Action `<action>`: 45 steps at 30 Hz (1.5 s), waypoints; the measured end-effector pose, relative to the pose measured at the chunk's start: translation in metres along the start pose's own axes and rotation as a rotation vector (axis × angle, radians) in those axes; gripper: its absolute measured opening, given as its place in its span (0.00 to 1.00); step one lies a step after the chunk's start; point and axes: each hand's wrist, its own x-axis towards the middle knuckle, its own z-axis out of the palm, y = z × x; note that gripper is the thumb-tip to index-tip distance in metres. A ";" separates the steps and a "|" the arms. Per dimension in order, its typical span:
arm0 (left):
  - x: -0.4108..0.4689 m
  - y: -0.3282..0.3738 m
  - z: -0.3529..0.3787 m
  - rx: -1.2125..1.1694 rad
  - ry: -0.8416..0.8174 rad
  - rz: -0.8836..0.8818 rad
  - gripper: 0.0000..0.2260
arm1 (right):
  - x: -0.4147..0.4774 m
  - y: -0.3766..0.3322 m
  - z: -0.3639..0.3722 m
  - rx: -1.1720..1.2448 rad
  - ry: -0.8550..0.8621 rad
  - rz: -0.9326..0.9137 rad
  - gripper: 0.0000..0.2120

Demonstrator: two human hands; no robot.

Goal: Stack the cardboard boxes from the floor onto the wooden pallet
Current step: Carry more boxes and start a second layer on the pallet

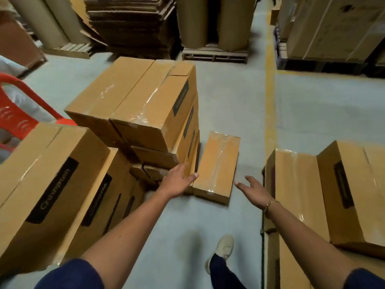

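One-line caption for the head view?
Reaching for a taped cardboard box on the floor: left hand at its near corner, right hand open, not touching it.

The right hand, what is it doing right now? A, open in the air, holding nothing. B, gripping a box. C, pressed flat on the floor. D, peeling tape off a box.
A: the right hand has its fingers spread and holds nothing, with a gap between it and the single flat box it reaches toward.
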 end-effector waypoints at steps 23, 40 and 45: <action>0.481 -0.207 0.281 -0.185 -0.219 -0.416 0.39 | 0.454 0.218 0.179 0.301 0.007 0.493 0.31; 0.527 -0.263 0.340 0.188 -0.053 -0.238 0.29 | 0.503 0.286 0.224 0.515 0.155 0.468 0.32; 0.505 -0.206 0.300 -0.178 -0.099 -0.325 0.31 | 0.475 0.239 0.170 0.522 0.261 0.428 0.24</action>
